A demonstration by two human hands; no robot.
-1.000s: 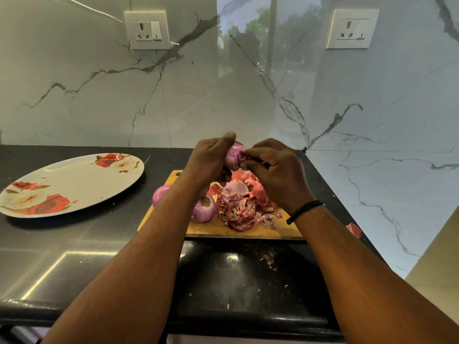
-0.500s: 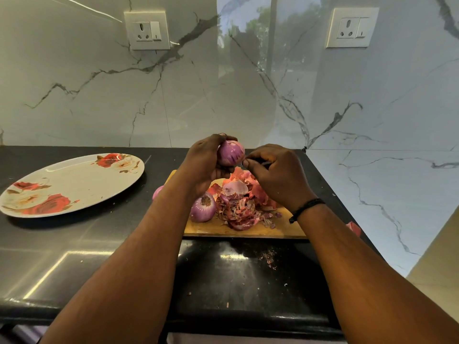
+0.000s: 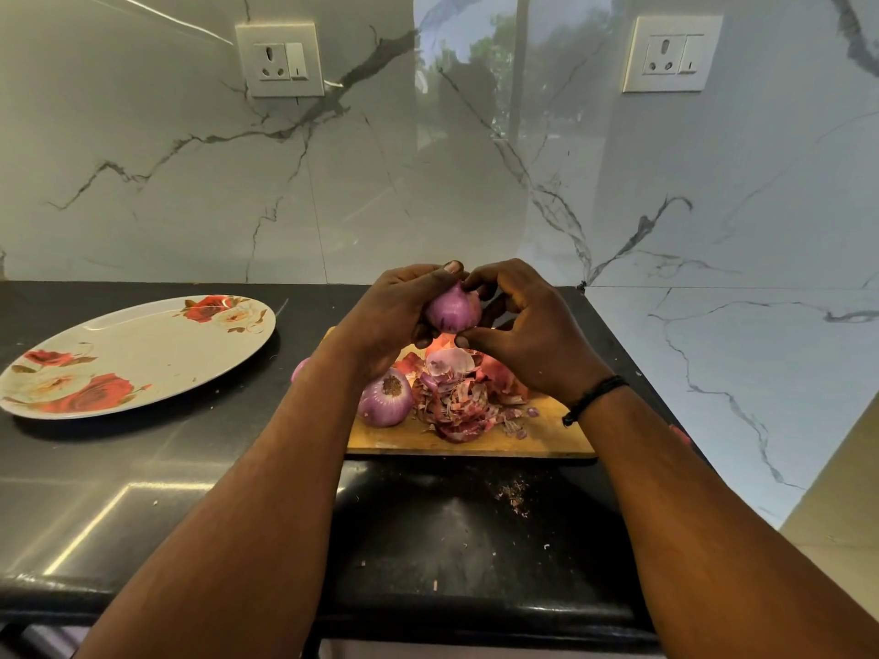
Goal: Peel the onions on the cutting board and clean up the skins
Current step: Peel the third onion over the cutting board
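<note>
Both hands holding one purple onion above the cutting board.

On the black glossy tabletop (image 3: 142, 468) lies the rectangular wooden cutting board (image 3: 547, 439), bearing a peeled purple onion (image 3: 384, 397) just beside a heap of reddish papery skins (image 3: 463, 401). Above it, the left hand (image 3: 395, 316) cups the raised purple onion (image 3: 452, 310); the right hand (image 3: 528, 335) pinches it with curled fingers. Farther left rests an oval rose-patterned plate (image 3: 157, 349).

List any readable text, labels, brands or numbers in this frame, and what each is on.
None readable.
Left wall socket: no lettering visible, only a small mark on its switch, too small to read.
Right wall socket: same, a small unreadable switch mark.
Plate: rose pattern only, no words.
Cutting board, held onion: no markings.
</note>
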